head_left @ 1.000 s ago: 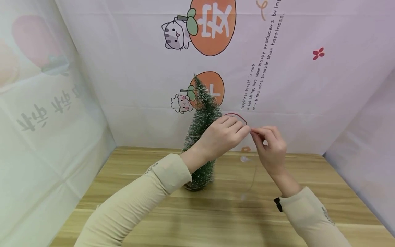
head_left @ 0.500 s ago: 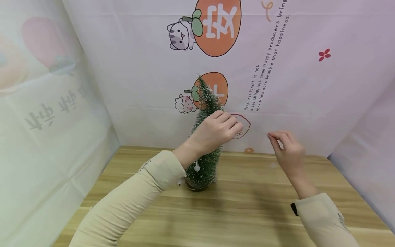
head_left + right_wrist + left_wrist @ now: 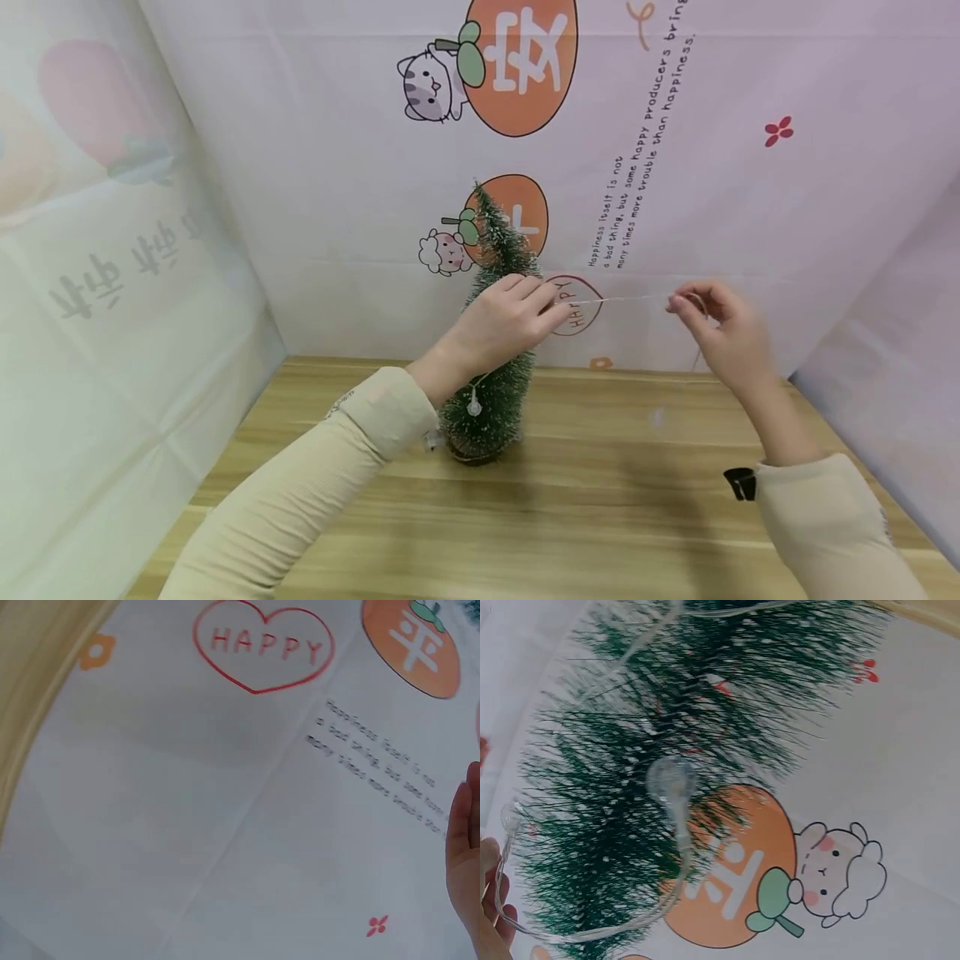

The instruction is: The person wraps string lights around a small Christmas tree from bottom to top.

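Observation:
A small green Christmas tree (image 3: pixel 491 417) with white-flecked bristles stands upright on the table, its middle hidden behind my left hand (image 3: pixel 506 317). That hand pinches the clear wire of a string light (image 3: pixel 618 298), which stretches right to my right hand (image 3: pixel 720 333). There the thumb and fingertips pinch the wire, with a loose length hanging below. One clear bulb (image 3: pixel 474 406) rests against the tree's lower front. In the left wrist view, a bulb (image 3: pixel 672 780) shows in front of the bristles, its wire (image 3: pixel 592 934) looping down to my fingers (image 3: pixel 490 900) at the left edge.
The wood-grain table (image 3: pixel 585 517) ends at a white printed cloth wall (image 3: pixel 337 208) close behind the tree. Cloth also rises on the left side (image 3: pixel 97 400) and right side (image 3: pixel 892 350). Another clear piece (image 3: pixel 432 440) shows beside the tree's base.
My right hand has moved away to the right from my left hand, and the wire now spans between them. My left hand has shifted slightly left; a bulb now shows on the tree's lower front.

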{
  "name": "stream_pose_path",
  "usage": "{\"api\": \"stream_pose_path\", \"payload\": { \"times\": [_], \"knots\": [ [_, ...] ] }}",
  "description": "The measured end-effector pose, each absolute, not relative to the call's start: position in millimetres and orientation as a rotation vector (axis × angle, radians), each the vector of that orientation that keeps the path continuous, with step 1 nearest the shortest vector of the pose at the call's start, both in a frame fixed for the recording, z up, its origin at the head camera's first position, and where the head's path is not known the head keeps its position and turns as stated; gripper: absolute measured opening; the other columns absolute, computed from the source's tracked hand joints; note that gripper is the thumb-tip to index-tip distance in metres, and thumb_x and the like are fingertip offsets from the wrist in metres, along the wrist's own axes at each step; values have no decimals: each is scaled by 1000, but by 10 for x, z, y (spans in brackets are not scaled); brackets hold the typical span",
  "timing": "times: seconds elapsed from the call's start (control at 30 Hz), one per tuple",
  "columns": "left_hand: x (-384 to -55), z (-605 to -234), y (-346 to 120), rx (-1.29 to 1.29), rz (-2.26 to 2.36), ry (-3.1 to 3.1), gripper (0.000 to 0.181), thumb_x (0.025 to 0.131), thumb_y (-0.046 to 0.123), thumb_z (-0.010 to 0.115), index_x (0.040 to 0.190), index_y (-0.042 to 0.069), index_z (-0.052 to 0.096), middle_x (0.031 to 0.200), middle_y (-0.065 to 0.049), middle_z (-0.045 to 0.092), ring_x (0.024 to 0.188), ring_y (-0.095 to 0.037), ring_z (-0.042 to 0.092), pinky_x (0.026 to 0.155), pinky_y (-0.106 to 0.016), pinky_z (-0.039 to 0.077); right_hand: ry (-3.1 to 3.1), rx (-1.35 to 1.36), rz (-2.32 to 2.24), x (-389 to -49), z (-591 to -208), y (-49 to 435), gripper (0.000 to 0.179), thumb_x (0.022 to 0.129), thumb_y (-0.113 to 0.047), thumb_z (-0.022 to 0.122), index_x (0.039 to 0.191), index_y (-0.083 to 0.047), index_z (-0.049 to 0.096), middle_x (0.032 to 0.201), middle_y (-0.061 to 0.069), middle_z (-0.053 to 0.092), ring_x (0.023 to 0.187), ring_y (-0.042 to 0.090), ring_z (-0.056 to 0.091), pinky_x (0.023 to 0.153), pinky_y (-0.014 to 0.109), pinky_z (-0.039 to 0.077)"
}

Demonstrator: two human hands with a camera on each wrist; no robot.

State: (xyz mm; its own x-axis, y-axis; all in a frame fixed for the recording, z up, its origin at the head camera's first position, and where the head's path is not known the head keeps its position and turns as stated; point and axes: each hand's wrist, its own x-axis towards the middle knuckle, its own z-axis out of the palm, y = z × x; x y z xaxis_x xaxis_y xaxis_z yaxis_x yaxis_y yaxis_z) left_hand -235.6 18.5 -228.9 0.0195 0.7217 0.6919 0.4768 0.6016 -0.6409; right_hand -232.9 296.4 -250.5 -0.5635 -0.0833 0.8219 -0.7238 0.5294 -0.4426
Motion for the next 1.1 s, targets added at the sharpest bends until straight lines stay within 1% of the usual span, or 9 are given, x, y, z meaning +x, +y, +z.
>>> {"api": "stream_pose_path", "payload": {
  "times": [0.13,0.27,0.4,0.6,0.73,0.8,0.9,0.97,1.1],
  "knots": [
    [-2357,-2314,177,-1075,268,-1616,14,95,11,56,91,20,66,89,5,66,85,-11,64,82,-22,53,-1870,694,1145,-2317,-2303,2928,12,84,10,62,89,20,61,88,-29,62,77,-13,60,70,3,49],
    [-2335,-2325,240,-1108,306,-1644,22,97,7,51,100,21,68,96,7,68,92,-10,65,88,-21,52,-1780,645,1118,-2305,-2129,2887,8,83,7,66,90,11,68,87,-26,63,75,-10,60,70,4,48],
    [-2309,-2292,316,-1118,325,-1695,28,99,6,45,109,21,67,104,7,68,100,-10,64,93,-23,51,-1730,561,1107,-2304,-2004,2854,10,84,3,67,92,9,69,85,-26,62,75,-8,59,69,6,46],
    [-2291,-2110,468,-1111,300,-1720,28,100,19,42,116,21,64,117,3,67,109,-14,61,97,-24,48,-1689,490,1133,-2318,-1903,2783,9,82,2,70,91,3,72,84,-25,61,75,-7,57,71,9,45],
    [-2274,-1952,533,-1085,356,-1794,33,99,27,42,127,22,60,130,2,61,119,-15,56,102,-28,43,-1658,489,1155,-2332,-1856,2704,13,82,0,71,91,10,70,82,-25,61,77,-6,58,75,8,47],
    [-2256,-1871,548,-1078,391,-1834,37,99,29,41,133,22,56,136,2,57,124,-16,53,105,-30,41,-1650,492,1161,-2332,-1834,2676,13,82,0,71,90,10,70,82,-25,61,77,-7,58,77,8,48],
    [-2245,-1754,566,-1050,418,-1845,39,101,30,39,136,22,53,138,2,56,127,-16,52,108,-30,39,-1654,491,1150,-2329,-1805,2653,10,82,-1,71,90,5,72,82,-25,61,78,-7,59,79,7,49],
    [-2242,-1678,574,-1034,424,-1859,39,102,31,38,137,21,52,140,2,54,129,-17,50,110,-31,38,-1655,498,1145,-2325,-1792,2636,11,82,-1,71,90,6,71,82,-25,61,78,-7,58,79,7,48],
    [-2234,-1537,579,-1029,454,-1926,42,102,30,38,142,21,46,146,2,49,134,-18,45,113,-32,35,-1650,511,1133,-2319,-1776,2606,19,81,-2,72,92,14,67,83,-26,60,79,-7,57,77,7,48]
  ]
}}
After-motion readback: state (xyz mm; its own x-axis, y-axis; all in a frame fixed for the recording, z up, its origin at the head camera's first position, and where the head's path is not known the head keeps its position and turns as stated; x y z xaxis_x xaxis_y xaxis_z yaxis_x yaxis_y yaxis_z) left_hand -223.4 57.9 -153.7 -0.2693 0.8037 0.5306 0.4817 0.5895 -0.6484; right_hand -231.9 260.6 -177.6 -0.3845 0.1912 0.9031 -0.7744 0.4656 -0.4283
